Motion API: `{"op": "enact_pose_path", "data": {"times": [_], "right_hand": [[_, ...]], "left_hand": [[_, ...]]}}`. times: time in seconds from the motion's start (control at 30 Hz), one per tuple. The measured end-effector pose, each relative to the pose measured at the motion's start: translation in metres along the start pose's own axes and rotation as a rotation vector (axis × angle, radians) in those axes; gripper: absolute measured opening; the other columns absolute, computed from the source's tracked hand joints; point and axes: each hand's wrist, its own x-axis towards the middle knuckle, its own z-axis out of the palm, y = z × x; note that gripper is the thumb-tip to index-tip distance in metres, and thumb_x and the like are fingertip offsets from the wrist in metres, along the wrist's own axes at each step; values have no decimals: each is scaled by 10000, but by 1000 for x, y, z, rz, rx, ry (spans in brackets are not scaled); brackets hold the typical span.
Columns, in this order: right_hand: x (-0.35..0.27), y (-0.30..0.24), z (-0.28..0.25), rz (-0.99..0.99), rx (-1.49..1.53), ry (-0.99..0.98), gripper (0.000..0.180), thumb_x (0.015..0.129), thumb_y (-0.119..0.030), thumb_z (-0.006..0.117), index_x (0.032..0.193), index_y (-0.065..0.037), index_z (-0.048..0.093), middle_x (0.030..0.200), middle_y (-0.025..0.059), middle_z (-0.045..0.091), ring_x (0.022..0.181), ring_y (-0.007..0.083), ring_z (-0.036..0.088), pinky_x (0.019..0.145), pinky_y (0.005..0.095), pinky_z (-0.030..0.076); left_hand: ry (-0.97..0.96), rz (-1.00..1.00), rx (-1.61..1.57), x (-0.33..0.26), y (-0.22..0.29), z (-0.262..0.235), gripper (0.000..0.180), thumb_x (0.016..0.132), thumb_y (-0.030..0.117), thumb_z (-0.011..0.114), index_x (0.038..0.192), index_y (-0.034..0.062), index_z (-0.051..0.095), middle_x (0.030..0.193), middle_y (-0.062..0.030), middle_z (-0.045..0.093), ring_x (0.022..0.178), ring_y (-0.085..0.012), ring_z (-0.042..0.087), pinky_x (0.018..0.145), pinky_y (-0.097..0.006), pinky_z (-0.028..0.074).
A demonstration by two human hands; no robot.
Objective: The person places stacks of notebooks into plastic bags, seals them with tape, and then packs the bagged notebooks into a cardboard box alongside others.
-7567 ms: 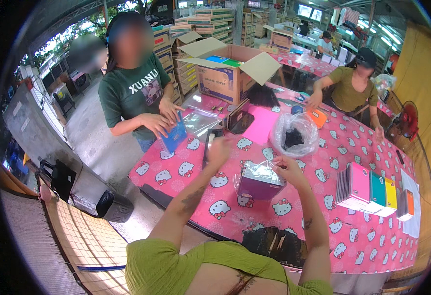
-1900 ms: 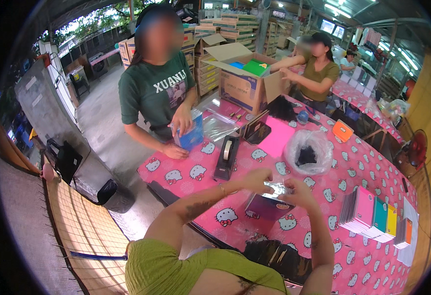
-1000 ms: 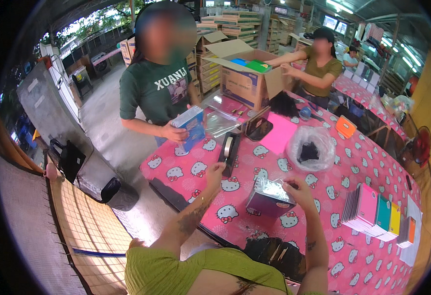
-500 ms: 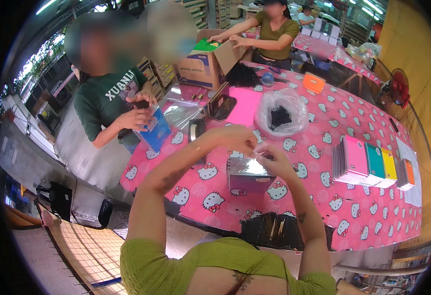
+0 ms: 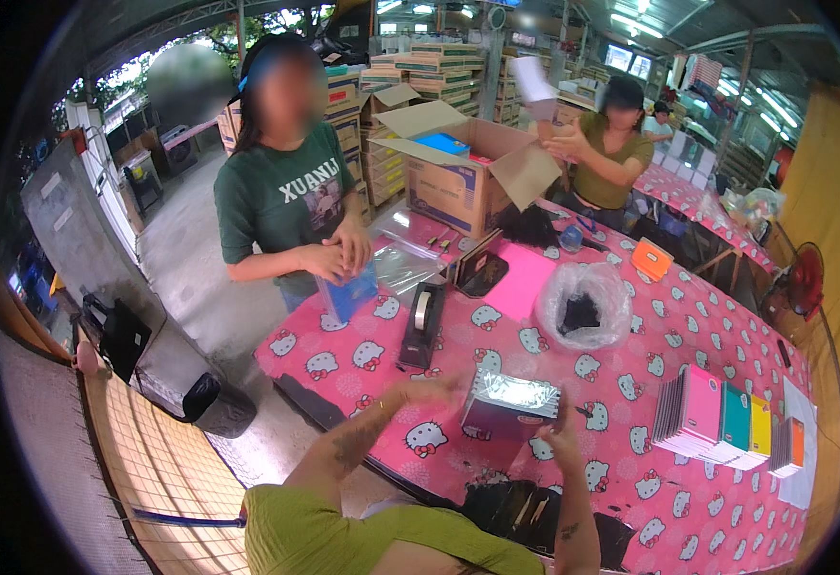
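The left forearm (image 5: 348, 446), marked by a tattoo, is stretched forward and angled rightward; the left hand (image 5: 436, 387) is blurred, its fingers pointed to the right. The right forearm (image 5: 578, 508), also tattooed, is extended ahead, and the right hand (image 5: 562, 434) is held apart from the left, thumb turned inward.

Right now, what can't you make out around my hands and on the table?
Left hand: blurred in the head view, so I can't tell whether it touches the wrapped purple pack.
Top of that pack: washed out by glare in the head view.
Dark material in the clear bag: too dark and small in the head view to identify.
Lower contents of the cardboard box: hidden by its walls in the head view.
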Motion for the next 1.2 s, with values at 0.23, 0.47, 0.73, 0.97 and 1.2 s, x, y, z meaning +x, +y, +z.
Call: {"op": "enact_pose_path", "data": {"times": [0.23,0.47,0.73,0.97,1.2], "right_hand": [[5,30,24,168,-103,-138,675,827,-200,784,1363,-14,417,1260,94,545,1113,209,552,988,340,435],[-19,12,118,680,254,-250,633,919,-338,666,1395,-16,400,1212,115,575,1042,210,607,834,357,540],[-16,49,214,938,545,-243,477,890,-283,666,1235,18,531,1099,139,660,941,249,665,867,388,549],[20,56,332,701,824,-187,469,891,-273,671,1257,-8,542,1187,154,643,1054,284,642,950,439,518],[61,67,413,652,1098,-195,458,867,-241,701,1245,-19,570,1180,144,667,1056,327,643,983,473,495]], "left_hand": [[503,76,-53,-54,-15,63,868,739,236,840,1409,-53,372,1297,-200,545,1180,-261,535,1026,-380,413],[958,-227,-356,-147,20,72,809,788,350,786,1315,-130,404,1121,-214,616,996,-251,644,821,-334,548],[949,-24,-571,-251,-10,24,651,955,427,586,1369,-51,427,1182,-151,613,1064,-223,614,899,-348,500],[1291,-86,-163,-362,7,-38,471,971,308,562,1314,-11,510,1128,-112,649,961,-193,651,837,-319,502],[1441,-109,-185,-469,-12,-67,364,962,244,576,1215,-17,578,1026,-96,676,887,-175,663,772,-288,514]]}}
